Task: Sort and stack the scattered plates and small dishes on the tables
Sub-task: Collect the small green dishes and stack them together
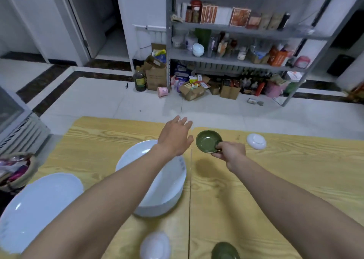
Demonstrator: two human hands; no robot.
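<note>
Over wooden tables (pixel 275 180), right hand (pixel 229 153) grips green dish (pixel 207 141); left hand (pixel 175 136) spread empty

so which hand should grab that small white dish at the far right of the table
Left. The right hand is nearer the small white dish but already holds a green dish; the left hand is open and empty.

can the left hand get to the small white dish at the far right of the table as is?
Probably not easily: the left hand is open over the white plate stack, and the right hand, holding the green dish, sits between it and the small white dish.
</note>
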